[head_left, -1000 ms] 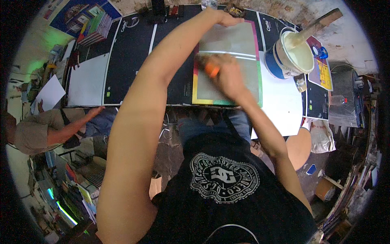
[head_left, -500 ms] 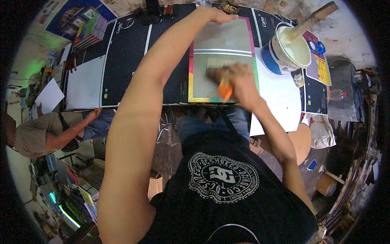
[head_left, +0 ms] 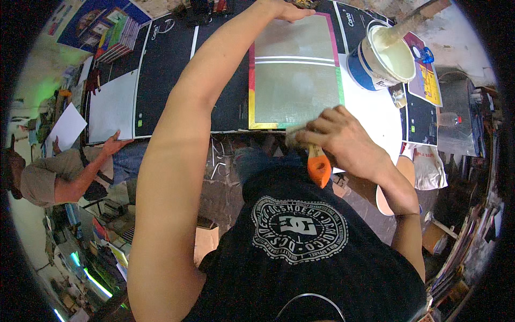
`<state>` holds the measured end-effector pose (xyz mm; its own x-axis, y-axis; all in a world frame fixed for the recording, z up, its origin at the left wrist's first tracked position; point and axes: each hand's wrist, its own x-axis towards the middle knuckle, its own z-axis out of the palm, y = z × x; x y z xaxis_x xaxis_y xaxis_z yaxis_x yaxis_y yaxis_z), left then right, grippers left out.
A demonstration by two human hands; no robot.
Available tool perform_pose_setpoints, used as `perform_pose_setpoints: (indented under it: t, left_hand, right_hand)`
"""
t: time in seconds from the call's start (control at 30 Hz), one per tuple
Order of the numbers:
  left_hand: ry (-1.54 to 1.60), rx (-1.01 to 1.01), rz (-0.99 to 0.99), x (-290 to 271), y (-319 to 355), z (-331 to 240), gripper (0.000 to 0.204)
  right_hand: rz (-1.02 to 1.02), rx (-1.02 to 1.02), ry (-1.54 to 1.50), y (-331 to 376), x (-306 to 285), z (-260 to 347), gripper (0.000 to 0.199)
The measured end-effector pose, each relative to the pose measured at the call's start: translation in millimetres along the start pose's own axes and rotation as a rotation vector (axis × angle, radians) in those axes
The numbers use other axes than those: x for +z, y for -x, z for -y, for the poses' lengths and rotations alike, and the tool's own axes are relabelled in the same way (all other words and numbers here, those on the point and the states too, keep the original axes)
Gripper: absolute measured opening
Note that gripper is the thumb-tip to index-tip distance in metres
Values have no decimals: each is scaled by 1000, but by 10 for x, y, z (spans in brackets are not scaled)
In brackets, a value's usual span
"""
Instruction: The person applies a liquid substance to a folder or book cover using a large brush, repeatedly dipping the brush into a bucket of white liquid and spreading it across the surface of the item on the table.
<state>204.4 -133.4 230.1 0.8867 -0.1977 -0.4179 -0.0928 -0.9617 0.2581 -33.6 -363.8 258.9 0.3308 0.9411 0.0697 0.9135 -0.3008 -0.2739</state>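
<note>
Black T-shirt, round white emblem, seemingly sleeveless

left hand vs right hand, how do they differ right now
The left hand is stretched to the far edge of the grey sheet, pressing flat on it and holding nothing; the right hand is at the sheet's near edge, curled around a brush with an orange handle. The left arm is extended, the right bent close to the body. Both are bare and work on the same sheet.
</note>
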Motion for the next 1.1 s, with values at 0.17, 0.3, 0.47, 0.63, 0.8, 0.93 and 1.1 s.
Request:
perform_pose_setpoints:
  t: [0.17, 0.3, 0.47, 0.63, 0.8, 0.93, 1.1]
  left_hand:
    - [14, 29, 8, 39, -114, 44, 98]
    - [37, 42, 28, 62, -217, 94, 101]
    - [49, 54, 42, 104, -368, 139, 106]
    - [97, 60, 77, 166, -463, 240, 111]
    - [80, 63, 67, 182, -515, 294, 111]
    - [57, 51, 39, 176, -501, 221, 111]
    - [26, 34, 5, 225, -517, 173, 111]
  right_hand:
    - [-166, 240, 43, -165, 125, 154, 34]
    - [105, -16, -212, -193, 194, 252, 33]
    - [-518, 231, 81, -721, 85, -135, 43]
    - [-125, 210, -34, -819, 443, -21, 38]
    - [-65, -50, -221, -28, 377, 264, 36]
    - [-373, 79, 33, -268, 27, -535, 43]
    - [-232, -44, -5, -260, 249, -1037, 36]
